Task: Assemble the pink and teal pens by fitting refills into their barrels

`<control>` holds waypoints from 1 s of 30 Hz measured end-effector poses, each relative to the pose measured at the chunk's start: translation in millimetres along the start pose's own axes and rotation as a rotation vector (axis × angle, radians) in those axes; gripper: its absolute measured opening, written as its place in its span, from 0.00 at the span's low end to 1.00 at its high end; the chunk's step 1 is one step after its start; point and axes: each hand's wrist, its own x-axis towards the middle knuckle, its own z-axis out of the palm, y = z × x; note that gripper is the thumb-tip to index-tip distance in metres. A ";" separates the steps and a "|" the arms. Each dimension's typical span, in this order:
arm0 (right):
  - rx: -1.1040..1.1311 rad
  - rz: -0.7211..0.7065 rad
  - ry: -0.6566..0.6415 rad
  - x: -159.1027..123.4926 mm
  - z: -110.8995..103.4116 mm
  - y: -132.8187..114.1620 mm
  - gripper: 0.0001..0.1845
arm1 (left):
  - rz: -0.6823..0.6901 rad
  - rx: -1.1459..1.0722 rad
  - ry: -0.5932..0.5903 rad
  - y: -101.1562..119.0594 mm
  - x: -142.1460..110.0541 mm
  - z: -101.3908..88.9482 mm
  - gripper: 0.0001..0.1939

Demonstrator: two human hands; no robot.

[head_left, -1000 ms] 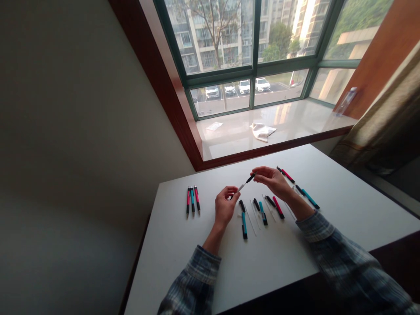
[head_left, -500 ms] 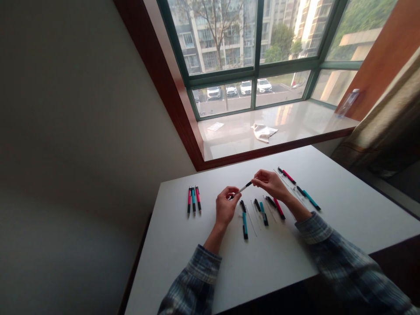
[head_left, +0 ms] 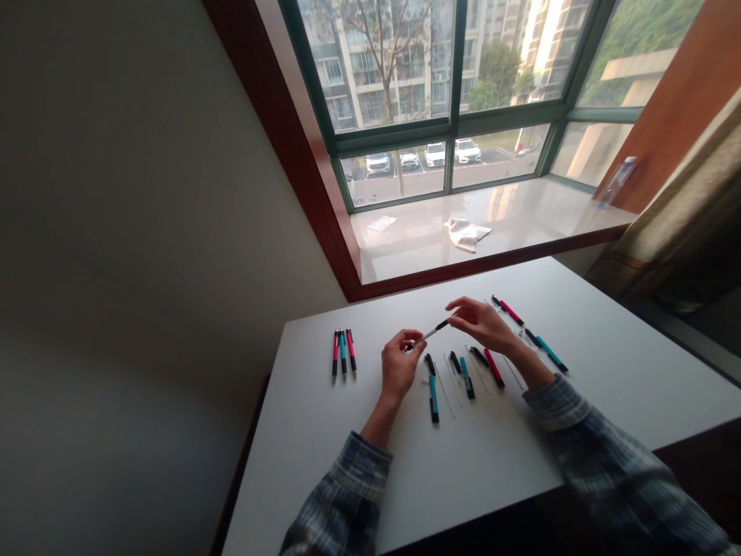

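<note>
My left hand is closed around one end of a pen with a whitish barrel and a black grip. The pen slants up to the right above the table. At its far black end, my right hand pinches with the thumb and a finger, its index finger lifted. Below the hands lie pen parts: a blue barrel with a black grip above it, a second blue barrel, a red barrel and thin white refills. What sits inside the right fingertips is too small to make out.
Three whole pens, two red and one blue, lie side by side on the white table. At the right are more red and blue barrels. A cloth and a bottle are on the windowsill.
My right index finger has lifted away from the pen's black end, and the right hand has shifted slightly. The left hand keeps its hold; the parts on the table stay put.
</note>
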 end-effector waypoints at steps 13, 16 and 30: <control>-0.152 -0.010 -0.032 -1.9 1.3 1.0 0.20 | 0.004 0.003 -0.001 -0.7 1.3 -1.0 0.09; -0.124 -0.056 -0.066 -1.6 0.6 0.3 0.19 | 0.006 -0.003 -0.016 -1.3 1.6 -1.8 0.10; -0.262 -0.032 -0.084 -1.5 -1.7 -0.3 0.23 | 0.038 -0.048 -0.043 -2.6 4.8 -3.2 0.09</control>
